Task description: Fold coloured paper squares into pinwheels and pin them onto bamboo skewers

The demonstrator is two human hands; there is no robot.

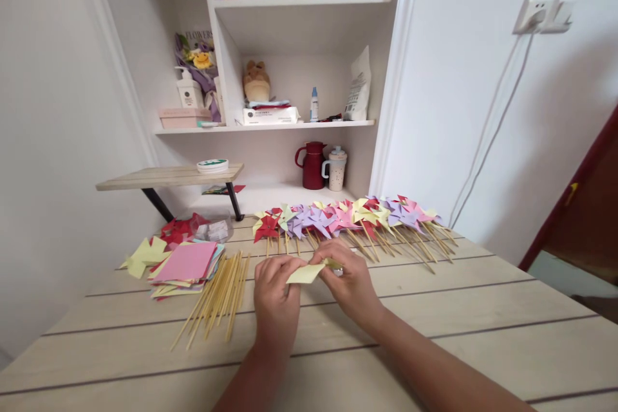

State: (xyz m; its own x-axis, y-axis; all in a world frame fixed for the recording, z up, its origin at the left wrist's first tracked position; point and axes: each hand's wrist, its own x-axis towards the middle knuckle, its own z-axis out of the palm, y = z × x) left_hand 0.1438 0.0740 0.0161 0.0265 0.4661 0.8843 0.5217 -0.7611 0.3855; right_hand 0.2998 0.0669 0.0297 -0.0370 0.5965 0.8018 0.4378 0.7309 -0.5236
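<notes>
Both hands pinch a small piece of pale yellow paper [305,274] above the middle of the table. My left hand [277,299] grips its left side between thumb and fingers. On the other side, my right hand [348,280] holds the paper with its fingers curled round the edge, hiding part of it. To the left lie a bundle of thin wooden sticks [219,293] and a stack of coloured paper squares [188,262] with a pink sheet on top. Behind my hands stretches a row of paper pinwheels [338,217] on sticks, in red, yellow, purple and pink.
A low wooden stand [164,176] with black legs rises at the back left. Near it are a clear plastic box [215,230] and cut yellow paper [145,256]. A red jug [313,166] and a cup [337,168] occupy the shelf behind.
</notes>
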